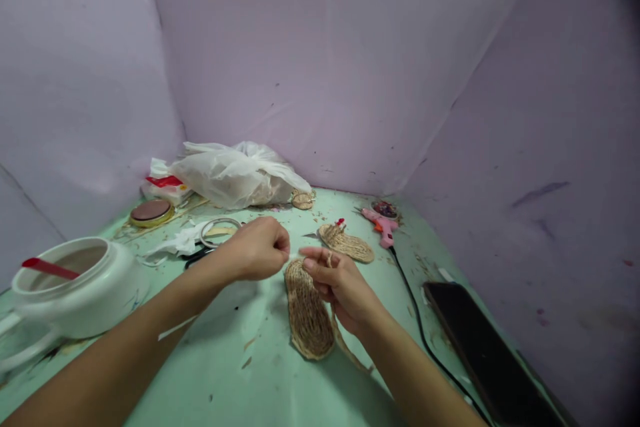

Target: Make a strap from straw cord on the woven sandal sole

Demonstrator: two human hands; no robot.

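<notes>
A woven straw shoe sole [310, 313] lies on the green table in front of me, its far end just under my hands. My right hand [345, 283] is over its right edge, thumb and fingers closed around a thin straw cord [350, 347] whose tail trails down beside the sole. My left hand [263, 247] is closed in a pinch left of the sole's far end; whatever is between its fingertips is too small to make out. Beyond the right hand lies a second woven sole [350, 245] with a small red bit at its tip.
A pink glue gun [383, 225] with a black cord lies at the back right, and a dark phone [485, 347] at the right. At left stand a white pot [85, 287] and a round tin [151, 212]. A plastic bag [235, 177] rests against the wall.
</notes>
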